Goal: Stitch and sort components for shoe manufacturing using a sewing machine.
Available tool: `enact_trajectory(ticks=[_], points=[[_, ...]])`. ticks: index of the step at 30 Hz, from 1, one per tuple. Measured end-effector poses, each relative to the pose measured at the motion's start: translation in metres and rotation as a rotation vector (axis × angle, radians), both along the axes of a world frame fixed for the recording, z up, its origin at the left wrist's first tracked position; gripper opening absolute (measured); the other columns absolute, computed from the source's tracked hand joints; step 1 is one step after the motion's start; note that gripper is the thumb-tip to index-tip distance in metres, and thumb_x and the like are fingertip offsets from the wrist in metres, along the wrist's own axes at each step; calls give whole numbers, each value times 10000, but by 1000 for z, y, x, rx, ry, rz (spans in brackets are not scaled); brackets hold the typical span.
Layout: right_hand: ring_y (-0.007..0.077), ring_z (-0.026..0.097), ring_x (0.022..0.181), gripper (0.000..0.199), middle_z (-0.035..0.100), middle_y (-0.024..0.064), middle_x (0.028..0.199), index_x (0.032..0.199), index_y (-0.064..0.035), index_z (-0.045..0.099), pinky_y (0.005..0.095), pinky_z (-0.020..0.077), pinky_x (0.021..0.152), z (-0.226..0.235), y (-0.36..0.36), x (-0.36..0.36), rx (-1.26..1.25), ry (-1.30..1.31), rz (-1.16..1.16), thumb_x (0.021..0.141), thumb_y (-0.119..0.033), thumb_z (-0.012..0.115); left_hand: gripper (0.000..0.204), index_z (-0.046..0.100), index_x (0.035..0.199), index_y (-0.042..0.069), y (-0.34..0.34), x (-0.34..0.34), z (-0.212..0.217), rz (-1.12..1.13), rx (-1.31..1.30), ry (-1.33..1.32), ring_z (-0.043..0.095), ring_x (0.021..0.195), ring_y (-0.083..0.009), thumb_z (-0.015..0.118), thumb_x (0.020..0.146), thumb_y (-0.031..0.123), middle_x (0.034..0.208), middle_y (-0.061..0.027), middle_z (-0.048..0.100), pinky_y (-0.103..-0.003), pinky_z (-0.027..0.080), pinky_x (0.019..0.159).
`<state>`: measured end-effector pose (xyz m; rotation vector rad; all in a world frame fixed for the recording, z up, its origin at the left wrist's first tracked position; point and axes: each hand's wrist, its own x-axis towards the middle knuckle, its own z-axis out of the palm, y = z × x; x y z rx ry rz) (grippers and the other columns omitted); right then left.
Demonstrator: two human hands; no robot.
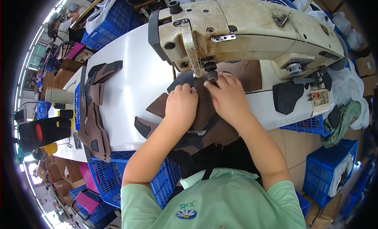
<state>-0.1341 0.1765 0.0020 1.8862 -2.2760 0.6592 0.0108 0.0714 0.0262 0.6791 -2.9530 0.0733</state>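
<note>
A worn cream industrial sewing machine stands over a white table, its needle area just beyond my hands. A brown and black shoe upper piece runs from under the machine head back toward my lap. My left hand has its fingers curled down on the left side of this piece, next to a dark grey patch. On the piece's right side lies my right hand, thumb and fingers pinching near the presser area. The machine head hides part of the work, so the needle point cannot be made out.
Several brown shoe pieces lie along the table's left side. A black cut piece rests at the right, by the machine's base. Blue crates stand around the table. At the far left, a person sits.
</note>
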Motion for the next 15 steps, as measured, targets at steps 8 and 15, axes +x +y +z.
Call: enact_trajectory(ticks=[8, 15], points=[[270, 530, 1209, 338, 610, 104, 1249, 1144, -117, 662, 490, 322, 1069, -5, 7, 3, -72, -59, 26, 809, -154, 632, 299, 646, 1055, -12, 6, -7, -5, 26, 30, 32, 582, 871, -312, 608, 772, 76, 883, -136, 571, -408, 508, 709], [257, 513, 1229, 334, 602, 76, 1275, 1151, -142, 660, 514, 270, 1102, -8, 2, -10, -65, -33, 29, 819, -153, 624, 303, 632, 1051, -51, 9, -21, -8, 65, 4, 29, 586, 869, -303, 600, 770, 55, 881, -139, 575, -384, 516, 706]])
